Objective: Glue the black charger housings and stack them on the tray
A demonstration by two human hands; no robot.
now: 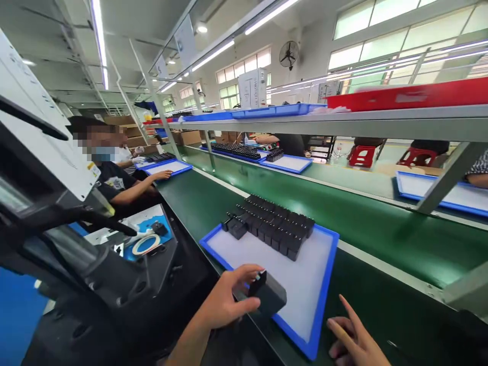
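Between the thumb and fingers of my left hand (229,300) is a black power adapter (270,294), held over the near edge of a blue-rimmed tray (324,284) with a white base. Rows of similar black adapters (272,221) stand close together at the tray's far side, their small metal pins pointing up. One adapter (237,227) at the left end sits a little out of line. My right hand (353,338) hovers over the green bench to the right of the tray, index finger stretched out, the other fingers partly curled, holding nothing.
A black machine (114,274) stands close on my left, with a tape ring (146,244) on it. A co-worker (114,173) sits beyond it, beside another tray (179,166). The green conveyor (343,223) runs behind my tray, under an overhead shelf (381,124) with a slanting post (444,178).
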